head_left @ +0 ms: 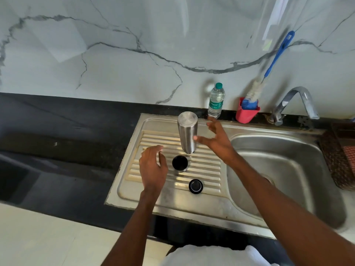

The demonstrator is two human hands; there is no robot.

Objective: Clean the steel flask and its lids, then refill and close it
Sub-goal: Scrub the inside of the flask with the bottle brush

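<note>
Left hand hovering over the ribbed drainboard, fingers loosely curved, holding nothing. Just right of it — cup lid mouth up, dark inside, contents not visible; nearer the front edge, black stopper lid. Behind them, steel flask standing inverted, base up, apparently draining. Right hand spread wide, thumb touching or nearly touching the flask wall. Best gripped mid-body and turned upright before refilling. Further right: sealed water bottle, mostly full; red holder with bottle brush; sink basin without standing water.
</note>
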